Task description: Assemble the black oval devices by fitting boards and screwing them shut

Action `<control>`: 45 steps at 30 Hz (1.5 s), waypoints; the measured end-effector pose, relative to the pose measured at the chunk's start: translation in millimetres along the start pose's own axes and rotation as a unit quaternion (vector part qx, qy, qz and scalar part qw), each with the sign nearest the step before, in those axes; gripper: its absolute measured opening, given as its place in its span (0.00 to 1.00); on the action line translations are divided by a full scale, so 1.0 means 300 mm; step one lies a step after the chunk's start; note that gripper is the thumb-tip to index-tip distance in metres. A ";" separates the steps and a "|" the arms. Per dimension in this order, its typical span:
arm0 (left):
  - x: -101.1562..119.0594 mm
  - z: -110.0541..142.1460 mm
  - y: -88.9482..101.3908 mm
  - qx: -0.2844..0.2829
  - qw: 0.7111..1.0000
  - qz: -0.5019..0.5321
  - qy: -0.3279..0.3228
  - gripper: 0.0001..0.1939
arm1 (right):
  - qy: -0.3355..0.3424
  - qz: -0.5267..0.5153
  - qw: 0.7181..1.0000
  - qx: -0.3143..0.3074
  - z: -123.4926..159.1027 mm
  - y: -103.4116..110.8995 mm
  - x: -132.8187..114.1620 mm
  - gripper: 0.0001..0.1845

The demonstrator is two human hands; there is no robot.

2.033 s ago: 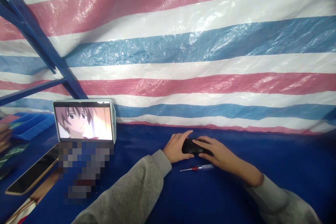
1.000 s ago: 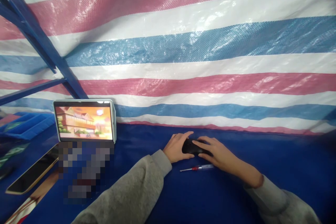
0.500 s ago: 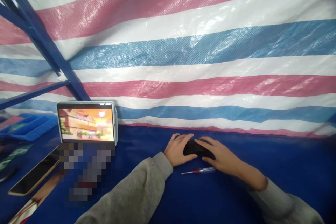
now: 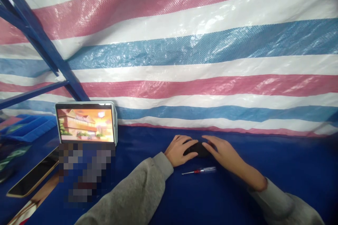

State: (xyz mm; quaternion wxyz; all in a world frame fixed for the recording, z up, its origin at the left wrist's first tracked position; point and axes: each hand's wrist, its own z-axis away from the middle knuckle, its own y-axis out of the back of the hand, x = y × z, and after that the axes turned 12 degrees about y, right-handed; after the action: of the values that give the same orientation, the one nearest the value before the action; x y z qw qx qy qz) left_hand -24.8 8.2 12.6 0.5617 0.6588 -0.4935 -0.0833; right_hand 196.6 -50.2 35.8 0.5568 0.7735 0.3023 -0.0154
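Note:
A small black plastic object [image 4: 198, 149] lies on the blue table cover [image 4: 264, 154], between my two hands. My left hand [image 4: 181, 151] cups its left end, fingers curled over it. My right hand [image 4: 221, 153] sits at its right end, with the fingertips spread and reaching its upper edge. Just below the hands, a small screwdriver [image 4: 199, 171] with a clear and red handle lies on the cover, touching neither hand. Grey sleeves cover both my forearms.
A tablet [image 4: 86, 122] showing a cartoon stands at the left, with a pixelated patch [image 4: 87, 172] in front of it. A phone [image 4: 33, 172] and a blue tray [image 4: 29, 128] lie further left. A striped tarpaulin [image 4: 185, 84] and blue steel bars [image 4: 39, 38] rise behind.
My right hand has drawn back from the top of the black object to its right end, and its fingers have spread. The tablet picture changed from a cartoon face to a building.

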 end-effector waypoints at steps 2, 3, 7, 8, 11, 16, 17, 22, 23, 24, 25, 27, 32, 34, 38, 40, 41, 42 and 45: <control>-0.002 -0.002 -0.003 -0.004 1.000 0.003 0.006 0.23 | -0.021 0.032 0.999 0.009 -0.006 0.040 -0.019 0.20; -0.002 -0.003 -0.004 -0.004 1.000 0.004 0.008 0.23 | -0.039 0.039 0.998 -0.004 -0.008 0.064 -0.032 0.20; -0.004 -0.004 -0.006 -0.005 1.000 0.001 0.016 0.22 | -0.020 -0.019 0.977 -0.213 0.000 0.128 -0.079 0.10; -0.005 -0.004 -0.007 -0.006 1.000 -0.001 0.018 0.22 | -0.011 -0.012 0.967 -0.255 0.007 0.129 -0.085 0.08; -0.005 -0.003 -0.008 -0.014 1.000 -0.002 0.020 0.22 | 0.001 0.047 0.947 -0.317 0.030 0.104 -0.090 0.12; 0.000 -0.004 -0.003 -0.020 0.999 0.010 0.026 0.22 | 0.005 0.060 0.946 -0.319 0.038 0.095 -0.097 0.06; 0.001 -0.005 0.000 -0.017 0.999 0.020 0.027 0.21 | 0.007 0.053 0.950 -0.307 0.032 0.109 -0.103 0.05; 0.003 -0.007 0.020 0.051 0.989 0.116 0.074 0.21 | 0.020 0.010 0.985 -0.169 -0.042 0.228 -0.153 0.09; 0.003 -0.007 0.023 0.068 0.985 0.135 0.085 0.22 | 0.020 0.004 0.990 -0.142 -0.064 0.253 -0.165 0.11; 0.003 -0.006 0.026 0.083 0.981 0.149 0.092 0.22 | 0.014 0.002 0.992 -0.123 -0.087 0.276 -0.177 0.13; 0.003 -0.006 0.029 0.095 0.978 0.159 0.094 0.22 | 0.005 -0.001 0.995 -0.104 -0.109 0.296 -0.189 0.14; 0.004 -0.005 0.033 0.108 0.976 0.167 0.088 0.21 | -0.016 -0.013 0.998 -0.066 -0.149 0.321 -0.211 0.15; 0.005 -0.003 0.033 0.124 0.976 0.161 0.074 0.17 | -0.020 -0.035 0.999 0.028 -0.182 0.310 -0.231 0.16; 0.003 -0.003 0.030 0.136 0.976 0.157 0.071 0.15 | -0.018 -0.045 0.998 0.042 -0.172 0.297 -0.220 0.16; -0.004 -0.003 0.022 0.160 0.972 0.149 0.083 0.15 | -0.015 -0.078 0.997 0.011 -0.150 0.288 -0.196 0.16; -0.006 -0.004 0.020 0.169 0.970 0.149 0.092 0.16 | -0.014 -0.108 0.993 -0.040 -0.146 0.287 -0.198 0.15; -0.007 -0.005 0.020 0.172 0.969 0.150 0.095 0.16 | -0.015 -0.131 0.989 -0.072 -0.144 0.285 -0.204 0.14; -0.008 -0.005 0.019 0.173 0.969 0.150 0.098 0.16 | -0.016 -0.160 0.981 -0.106 -0.143 0.282 -0.212 0.13; -0.009 -0.006 0.018 0.170 0.968 0.149 0.107 0.17 | -0.007 -0.241 0.949 -0.203 -0.140 0.263 -0.242 0.11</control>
State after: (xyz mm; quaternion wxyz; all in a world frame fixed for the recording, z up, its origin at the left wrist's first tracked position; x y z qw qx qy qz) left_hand -28.0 12.1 16.3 0.4966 0.6691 -0.5301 0.1570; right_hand 162.4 -61.8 145.2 0.6834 0.5485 0.4728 -0.0927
